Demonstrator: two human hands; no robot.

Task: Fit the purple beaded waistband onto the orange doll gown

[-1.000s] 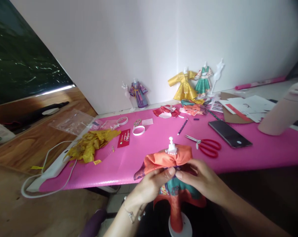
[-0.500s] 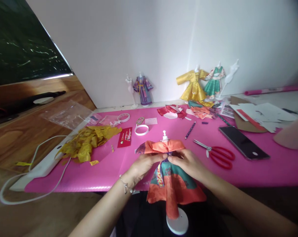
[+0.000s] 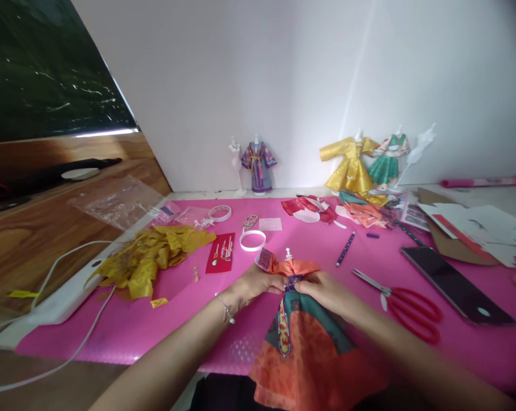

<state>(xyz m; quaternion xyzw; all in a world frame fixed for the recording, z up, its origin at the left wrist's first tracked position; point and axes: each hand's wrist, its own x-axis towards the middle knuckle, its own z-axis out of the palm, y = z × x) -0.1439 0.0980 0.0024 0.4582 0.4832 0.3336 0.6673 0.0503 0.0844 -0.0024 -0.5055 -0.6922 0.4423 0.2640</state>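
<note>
An orange and green doll dress (image 3: 313, 354) with a purple waistband is on a small white mannequin, whose neck knob (image 3: 288, 254) shows above the collar. My left hand (image 3: 262, 283) pinches the dress at the left of the waistband, its thumb on the band. From the right, my right hand (image 3: 320, 287) grips the same waist, thumb and fingers closed on the cloth. A patterned strip (image 3: 284, 331) hangs down the skirt front from the waist. The mannequin's base is out of view.
Red-handled scissors (image 3: 412, 308) and a phone (image 3: 457, 282) lie to the right on the pink mat (image 3: 181, 331). Mustard cloth (image 3: 146, 260), a red card (image 3: 220, 253) and a white tape ring (image 3: 253, 240) lie left of centre. Dressed mannequins (image 3: 258, 165) stand at the back.
The dress looks larger and its lower skirt now runs to the bottom edge; the mannequin's base has left view. The left sleeve is raised beside my left hand. Both hands still hold the waist.
</note>
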